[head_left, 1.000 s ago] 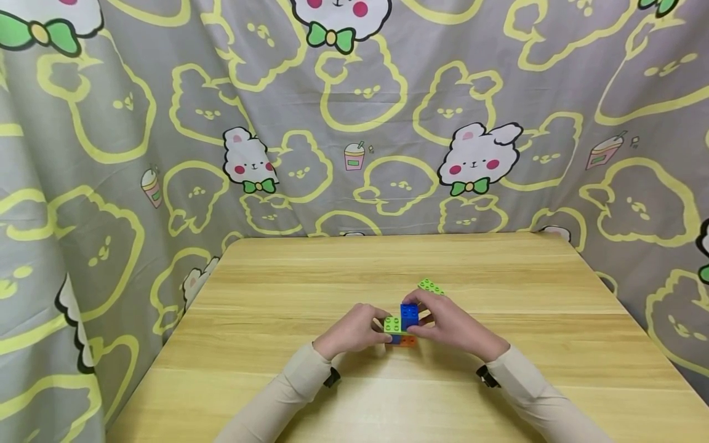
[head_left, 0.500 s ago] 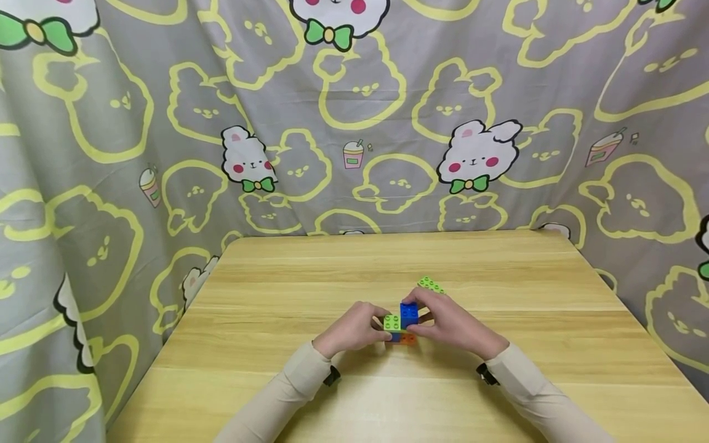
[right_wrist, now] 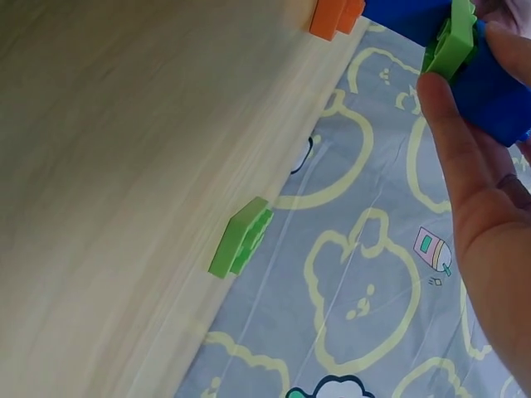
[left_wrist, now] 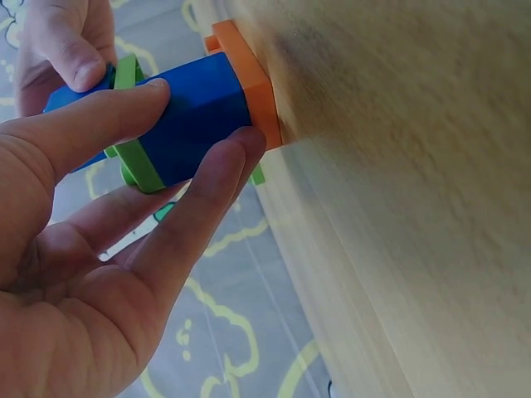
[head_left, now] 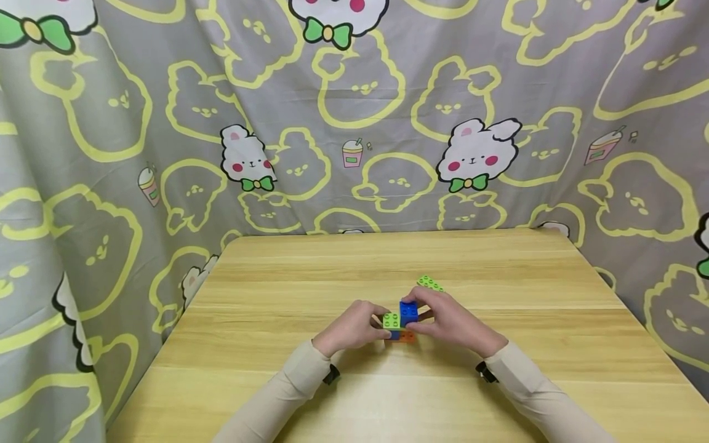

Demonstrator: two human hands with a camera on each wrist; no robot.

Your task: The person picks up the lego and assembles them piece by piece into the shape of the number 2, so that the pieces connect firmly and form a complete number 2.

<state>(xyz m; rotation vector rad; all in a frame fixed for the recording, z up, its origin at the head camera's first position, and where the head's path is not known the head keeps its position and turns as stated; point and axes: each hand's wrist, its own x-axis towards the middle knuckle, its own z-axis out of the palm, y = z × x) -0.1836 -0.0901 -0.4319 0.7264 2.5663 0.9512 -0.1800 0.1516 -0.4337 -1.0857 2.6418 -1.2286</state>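
A small stack of toy building bricks stands on the table between the hands. At its base is an orange plate [head_left: 407,336], and a blue brick [left_wrist: 203,104] sits on the orange plate's left part. Over that lies a green plate [head_left: 391,320] with its left studs bare. Another blue brick [head_left: 408,312] is at the green plate's right end; whether it is fully pressed down I cannot tell. My left hand [head_left: 354,326] grips the lower blue brick and green plate between thumb and fingers. My right hand [head_left: 451,320] pinches the upper blue brick, with one finger touching the green plate.
A loose green studded plate [head_left: 429,283] lies on the wooden table [head_left: 310,277] just behind my right hand. A grey patterned curtain [head_left: 310,154] hangs behind the table and along its sides.
Both hands keep their grip on the bricks with hardly any movement. The whole scene shifts slightly upward in the head view.
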